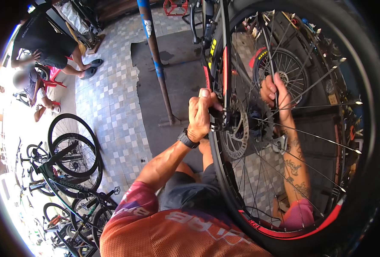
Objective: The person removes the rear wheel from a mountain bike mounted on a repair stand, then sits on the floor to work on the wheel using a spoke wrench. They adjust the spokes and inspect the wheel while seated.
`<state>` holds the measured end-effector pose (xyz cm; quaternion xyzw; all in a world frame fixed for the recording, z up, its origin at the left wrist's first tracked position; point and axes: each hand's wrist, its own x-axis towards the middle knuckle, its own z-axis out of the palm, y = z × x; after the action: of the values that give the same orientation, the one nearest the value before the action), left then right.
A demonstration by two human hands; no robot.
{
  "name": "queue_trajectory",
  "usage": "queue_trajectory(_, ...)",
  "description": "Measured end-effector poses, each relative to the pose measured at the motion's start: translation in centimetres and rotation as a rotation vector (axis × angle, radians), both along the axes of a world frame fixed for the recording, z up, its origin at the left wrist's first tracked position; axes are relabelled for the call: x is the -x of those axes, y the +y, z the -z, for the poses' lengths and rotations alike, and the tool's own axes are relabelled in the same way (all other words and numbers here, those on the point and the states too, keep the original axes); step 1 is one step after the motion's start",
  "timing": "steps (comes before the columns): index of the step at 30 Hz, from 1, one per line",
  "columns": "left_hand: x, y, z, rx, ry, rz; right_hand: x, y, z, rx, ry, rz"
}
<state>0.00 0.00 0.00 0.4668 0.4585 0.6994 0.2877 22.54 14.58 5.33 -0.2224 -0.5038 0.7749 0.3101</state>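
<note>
A bicycle wheel (335,218) with a black tyre, a red-marked rim and thin spokes stands large before me on the right. At its hub sits a silver disc brake rotor (241,141), next to the black and red bicycle frame (226,64). My left hand (200,111) is closed at the frame's end beside the rotor, thumb on top; what lies under the fingers is partly hidden. Seen through the spokes on the wheel's far side, my right hand (277,92) is wrapped round a slim black frame tube. Below it shows a grey derailleur (280,144).
A blue, rusty stand post (155,55) rises from a dark mat (155,98) ahead. Several bicycles (66,175) crowd the left. One person (48,38) stands at the far left, another (36,88) sits nearby. Behind the spokes are another wheel (301,70) and cluttered shelves.
</note>
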Motion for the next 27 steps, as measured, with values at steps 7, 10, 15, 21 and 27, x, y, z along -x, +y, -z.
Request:
queue_trajectory(7,-2.3,0.4,0.8,-0.046,-0.275,-0.085,0.1,-0.4,-0.3,-0.049,0.002,0.031)
queue_trajectory(10,-1.6,0.3,1.1,0.015,-0.304,-0.024,-0.2,-0.3,-0.3,-0.081,-0.027,0.042)
queue_trajectory(15,-1.1,0.5,-0.1,0.055,-0.394,-0.104,0.0,-0.7,-0.4,-0.045,0.008,-0.021)
queue_trajectory(21,-1.0,0.8,-0.7,0.138,-0.4,-0.119,0.1,-1.2,-0.3,0.008,0.007,0.01)
queue_trajectory(27,-1.7,0.8,0.1,0.079,-0.484,-0.13,0.2,-1.2,-0.5,0.032,-0.008,0.029)
